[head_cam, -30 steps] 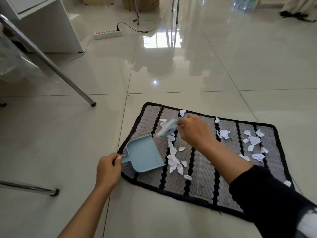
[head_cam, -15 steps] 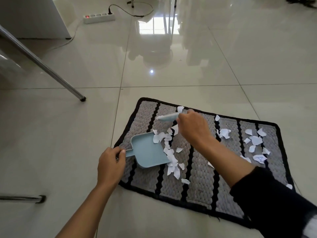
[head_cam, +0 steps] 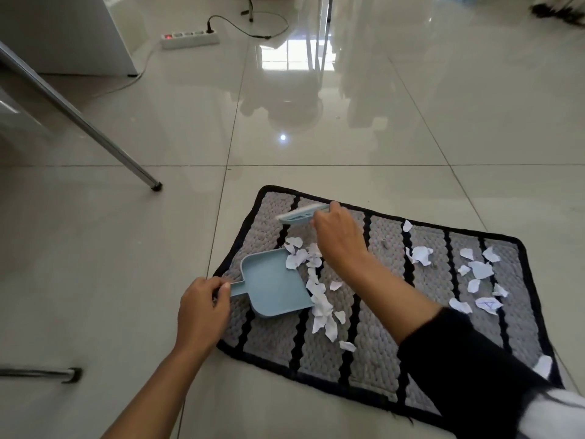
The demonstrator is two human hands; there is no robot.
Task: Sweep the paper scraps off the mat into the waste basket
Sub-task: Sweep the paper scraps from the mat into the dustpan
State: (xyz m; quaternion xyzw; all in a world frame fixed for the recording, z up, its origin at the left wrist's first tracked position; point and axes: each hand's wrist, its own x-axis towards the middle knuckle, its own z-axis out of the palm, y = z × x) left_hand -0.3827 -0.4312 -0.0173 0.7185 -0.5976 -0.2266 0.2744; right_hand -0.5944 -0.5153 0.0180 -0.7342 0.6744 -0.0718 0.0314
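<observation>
A grey mat [head_cam: 376, 337] with black stripes lies on the tiled floor. White paper scraps [head_cam: 319, 301] are piled along the open lip of a light blue dustpan [head_cam: 272, 285]; more scraps [head_cam: 481, 269] are scattered over the mat's right side. My left hand [head_cam: 202, 308] grips the dustpan's short handle at the mat's left edge. My right hand [head_cam: 338, 236] holds a small light blue brush [head_cam: 299, 216] near the mat's far edge, just beyond the pan. No waste basket is in view.
A slanted metal leg [head_cam: 95, 129] ends on the floor at the left, and another metal leg [head_cam: 41, 373] lies low at the near left. A white power strip [head_cam: 190, 39] with a cable sits far back beside a white cabinet [head_cam: 72, 33].
My right hand has lifted the brush away toward the mat's far edge after pushing scraps to the pan's lip. My left hand has slid the dustpan slightly further onto the mat.
</observation>
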